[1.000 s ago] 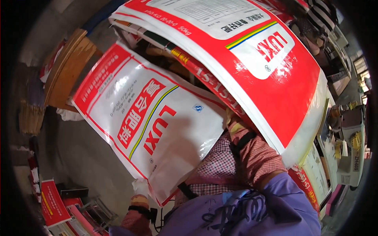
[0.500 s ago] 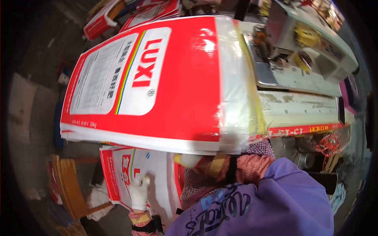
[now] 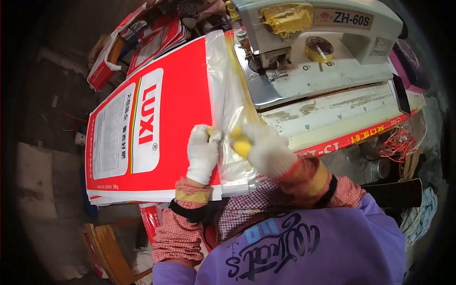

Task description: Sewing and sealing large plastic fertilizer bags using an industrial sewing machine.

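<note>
A red and white woven sack (image 3: pixel 190 90) lies flat on a stack of similar sacks, and a clear plastic liner (image 3: pixel 237 168) sticks out past its right edge. My left hand (image 3: pixel 203 152), in a white knit glove, rests where red sack meets liner; its fingers are curled in a pinch on the liner. Over the liner, close to the yellowish edge, is my right hand (image 3: pixel 268 148), gloved in white with yellow-covered fingertips. Motion smears its fingers, so their grip is unclear. Just beyond stands a pale industrial sewing machine (image 3: pixel 339 61) with its needle area facing the sacks.
A roll of yellow tape (image 3: pixel 318 50) stands on the machine's bed. More red and white sacks (image 3: pixel 159 42) are piled at the far left. A wooden stool (image 3: pixel 110 256) is at the lower left, red thread (image 3: pixel 399 142) hangs at right, and a purple box (image 3: pixel 409 66) sits behind.
My left hand has come up from the lower sacks onto the top sack's liner edge. My right hand has risen from the near edge over the liner. The view has shifted toward the machine.
</note>
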Demonstrator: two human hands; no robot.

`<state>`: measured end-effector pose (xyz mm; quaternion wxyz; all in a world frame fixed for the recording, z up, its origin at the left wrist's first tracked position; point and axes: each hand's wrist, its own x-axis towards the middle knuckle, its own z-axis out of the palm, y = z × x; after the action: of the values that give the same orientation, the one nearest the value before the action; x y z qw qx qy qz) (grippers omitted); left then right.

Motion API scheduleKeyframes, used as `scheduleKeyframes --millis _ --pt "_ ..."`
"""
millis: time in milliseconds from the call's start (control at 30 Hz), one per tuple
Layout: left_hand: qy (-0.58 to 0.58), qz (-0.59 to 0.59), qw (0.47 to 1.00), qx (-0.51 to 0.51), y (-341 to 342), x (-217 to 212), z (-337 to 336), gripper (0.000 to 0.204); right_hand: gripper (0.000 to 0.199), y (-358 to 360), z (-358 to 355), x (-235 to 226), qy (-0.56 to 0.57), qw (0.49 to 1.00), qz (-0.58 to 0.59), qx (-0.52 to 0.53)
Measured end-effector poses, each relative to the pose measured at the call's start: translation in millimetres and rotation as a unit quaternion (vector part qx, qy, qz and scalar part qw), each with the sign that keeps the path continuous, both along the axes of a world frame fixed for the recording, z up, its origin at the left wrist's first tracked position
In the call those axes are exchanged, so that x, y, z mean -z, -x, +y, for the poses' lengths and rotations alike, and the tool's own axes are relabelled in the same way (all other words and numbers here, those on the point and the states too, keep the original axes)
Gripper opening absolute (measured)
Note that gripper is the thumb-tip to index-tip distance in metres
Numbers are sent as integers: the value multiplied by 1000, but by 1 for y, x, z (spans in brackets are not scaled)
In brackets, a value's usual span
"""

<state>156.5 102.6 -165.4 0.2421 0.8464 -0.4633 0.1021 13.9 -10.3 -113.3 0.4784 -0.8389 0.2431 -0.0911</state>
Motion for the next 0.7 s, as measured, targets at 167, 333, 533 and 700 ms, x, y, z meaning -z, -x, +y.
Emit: scheduleKeyframes --millis 167,333,533,700 --pt "154 505 847 -63 13 -39 -16 23 31 -54 -29 19 138 981 -7 -138" --pt "189 613 767 -1 -3 -47 2 24 34 -52 -11 3 70 992 2 -104" --pt "417 550 723 43 -69 -86 64 14 40 -36 -19 7 134 984 78 -84" --pt "162 690 706 11 1 -74 19 24 38 -55 7 1 -16 987 10 -162"
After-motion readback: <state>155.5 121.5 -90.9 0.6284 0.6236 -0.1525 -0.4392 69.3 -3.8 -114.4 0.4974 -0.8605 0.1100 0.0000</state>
